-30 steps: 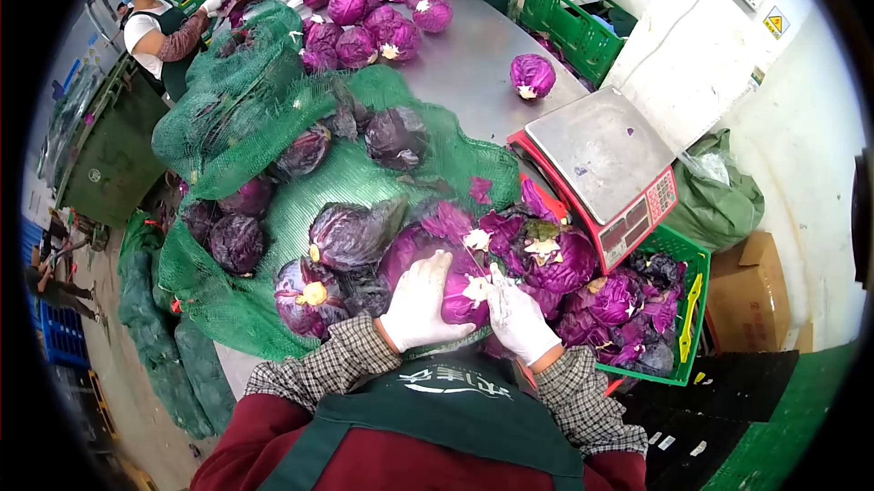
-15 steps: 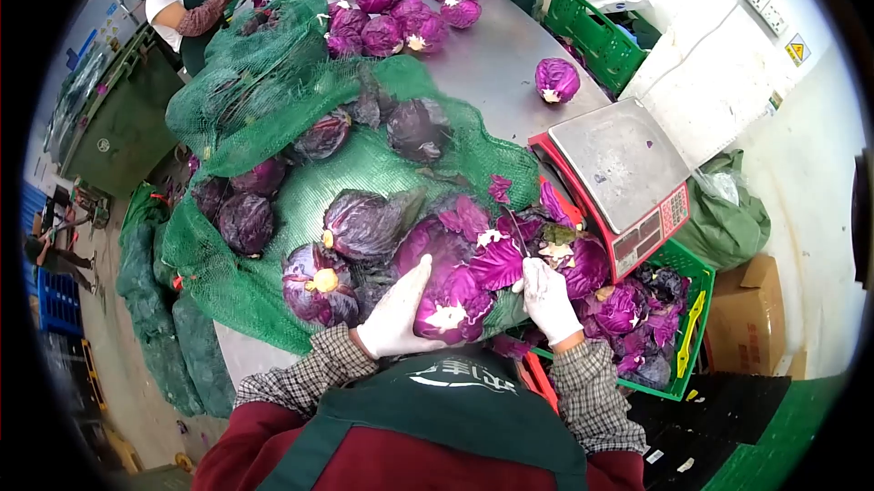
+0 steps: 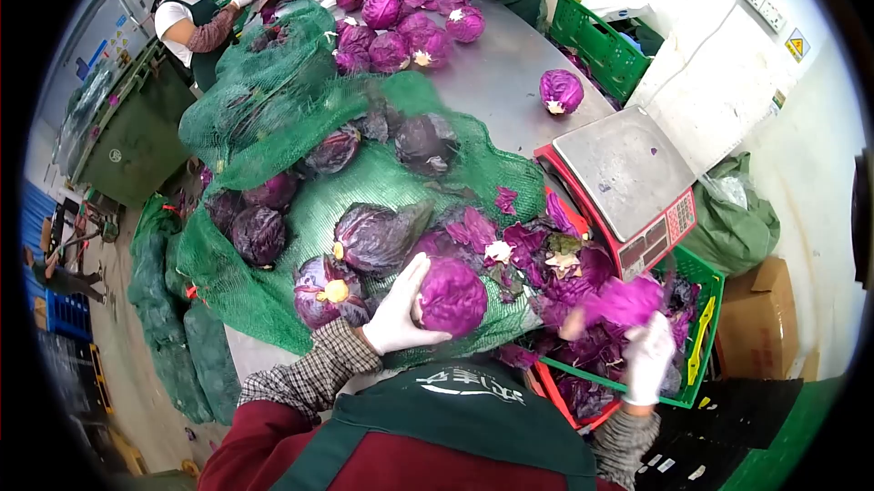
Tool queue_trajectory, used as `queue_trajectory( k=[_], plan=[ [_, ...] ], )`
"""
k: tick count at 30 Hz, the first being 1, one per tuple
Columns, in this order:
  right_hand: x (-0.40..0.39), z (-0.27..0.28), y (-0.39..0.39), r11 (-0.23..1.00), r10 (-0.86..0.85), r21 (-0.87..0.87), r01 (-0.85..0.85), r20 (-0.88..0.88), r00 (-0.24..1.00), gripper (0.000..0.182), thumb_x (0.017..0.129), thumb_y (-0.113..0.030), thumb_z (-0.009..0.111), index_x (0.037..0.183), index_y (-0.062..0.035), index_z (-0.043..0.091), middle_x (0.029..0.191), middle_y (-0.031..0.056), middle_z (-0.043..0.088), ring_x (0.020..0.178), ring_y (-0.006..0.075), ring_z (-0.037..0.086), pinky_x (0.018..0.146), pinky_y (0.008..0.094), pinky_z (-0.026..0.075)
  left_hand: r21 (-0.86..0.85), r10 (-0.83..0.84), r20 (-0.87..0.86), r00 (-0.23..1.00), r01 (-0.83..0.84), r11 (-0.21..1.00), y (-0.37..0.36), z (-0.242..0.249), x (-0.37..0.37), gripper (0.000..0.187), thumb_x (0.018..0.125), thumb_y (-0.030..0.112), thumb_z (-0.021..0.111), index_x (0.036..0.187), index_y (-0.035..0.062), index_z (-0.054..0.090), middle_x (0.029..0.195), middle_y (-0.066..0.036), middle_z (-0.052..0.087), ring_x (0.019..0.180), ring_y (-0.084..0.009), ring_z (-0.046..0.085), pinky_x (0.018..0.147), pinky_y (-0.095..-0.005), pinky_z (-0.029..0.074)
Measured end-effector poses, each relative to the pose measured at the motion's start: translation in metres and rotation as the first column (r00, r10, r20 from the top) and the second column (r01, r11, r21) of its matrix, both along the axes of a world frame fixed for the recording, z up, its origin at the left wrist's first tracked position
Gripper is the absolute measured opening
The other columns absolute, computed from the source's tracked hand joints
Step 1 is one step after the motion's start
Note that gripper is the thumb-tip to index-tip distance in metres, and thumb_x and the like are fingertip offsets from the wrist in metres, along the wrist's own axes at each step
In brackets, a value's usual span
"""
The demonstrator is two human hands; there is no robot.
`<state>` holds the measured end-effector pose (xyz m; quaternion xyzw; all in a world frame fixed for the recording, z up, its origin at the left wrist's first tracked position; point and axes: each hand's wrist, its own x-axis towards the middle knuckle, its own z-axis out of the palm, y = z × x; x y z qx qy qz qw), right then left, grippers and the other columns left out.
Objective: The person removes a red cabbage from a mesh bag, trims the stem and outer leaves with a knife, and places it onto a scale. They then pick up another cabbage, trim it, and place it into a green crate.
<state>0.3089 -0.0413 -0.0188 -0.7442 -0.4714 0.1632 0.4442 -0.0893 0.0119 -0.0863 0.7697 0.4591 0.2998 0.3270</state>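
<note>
Cabbage [image 3: 452, 296], a trimmed purple head, is cupped in the gloved left hand [image 3: 398, 311], fingers curled around its side, above the green netting [image 3: 364, 186] on the steel table [image 3: 496, 81]. Loose purple leaves [image 3: 624, 300] are gripped in the blurred right hand [image 3: 648, 357], closed over the green crate [image 3: 696, 273] beside the scale [image 3: 628, 177].

Steel desk [image 3: 496, 81] runs away from the camera, even indoor light. White wall [image 3: 819, 154] on the right with a socket strip [image 3: 763, 7] and a yellow warning sticker [image 3: 797, 46]. Grey concrete floor [image 3: 109, 345] left, blue crates [image 3: 64, 318], dark green bin [image 3: 123, 150]. Cardboard box [image 3: 760, 323] by the wall.
</note>
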Motion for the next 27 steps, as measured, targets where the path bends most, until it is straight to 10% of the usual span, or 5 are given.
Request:
queue_trajectory(
  k=[3, 7, 11, 20, 27],
  plan=[
    [0.051, 0.014, -0.023, 0.949, -0.103, -0.269, 0.163, 0.225, 0.969, 0.05, 0.101, -0.028, 0.052, 0.14, 0.0006, 0.045, 0.061, 0.0082, 0.059, 0.054, 0.0116, 0.054, 0.054, 0.0332, 0.048, 0.1, 0.006, -0.198, 0.98, 0.014, 0.995, 0.011, 0.018, 0.02, 0.116, 0.06, 0.05, 0.084, 0.149, 0.0007, 0.027, 0.147, -0.029, 0.029, 0.133, -0.0447, 0.034, 0.111, -0.0481, 0.034],
    [-0.043, 0.054, 0.008, 0.951, 0.216, -0.226, -0.211, -0.001, 0.976, 0.056, 0.091, -0.022, 0.068, 0.139, -0.0032, 0.047, 0.082, 0.0116, 0.068, 0.07, 0.0164, 0.065, 0.065, 0.0329, 0.054, 0.102, 0.012, -0.387, 0.922, 0.03, 0.994, 0.02, 0.036, 0.055, 0.111, 0.058, 0.051, 0.082, 0.146, 0.004, 0.034, 0.143, -0.028, 0.035, 0.126, -0.0471, 0.037, 0.103, -0.0519, 0.041],
    [-0.116, -0.007, 0.039, 0.713, 0.671, 0.068, -0.698, 0.221, 0.708, 0.045, 0.084, -0.022, 0.074, 0.123, -0.0086, 0.056, 0.114, 0.013, 0.06, 0.099, 0.0253, 0.064, 0.076, 0.0344, 0.055, 0.058, 0.026, -0.413, 0.91, -0.002, 0.998, 0.025, 0.041, 0.064, 0.11, 0.058, 0.052, 0.081, 0.146, 0.004, 0.034, 0.143, -0.028, 0.035, 0.127, -0.0474, 0.036, 0.103, -0.0521, 0.041],
    [-0.121, -0.021, 0.064, 0.625, 0.755, -0.012, -0.781, 0.265, 0.6, 0.028, 0.084, -0.008, 0.064, 0.111, -0.006, 0.059, 0.098, 0.0142, 0.06, 0.082, 0.0301, 0.064, 0.065, 0.0363, 0.055, 0.052, -0.047, -0.374, 0.926, 0.071, 0.996, 0.033, 0.031, 0.052, 0.11, 0.059, 0.052, 0.081, 0.146, 0.0035, 0.033, 0.145, -0.027, 0.032, 0.129, -0.0467, 0.035, 0.104, -0.0516, 0.041],
    [-0.106, -0.078, 0.068, 0.899, 0.438, 0.062, -0.434, -0.182, 0.881, 0.017, 0.087, -0.006, 0.057, 0.104, -0.0014, 0.061, 0.079, 0.011, 0.061, 0.067, 0.0213, 0.059, 0.062, 0.0315, 0.049, 0.123, -0.077, -0.184, 0.98, 0.101, 0.987, 0.016, 0.019, 0.028, 0.112, 0.058, 0.042, 0.086, 0.148, 0.0042, 0.031, 0.15, -0.025, 0.028, 0.136, -0.0432, 0.031, 0.111, -0.0491, 0.034]
  ],
)
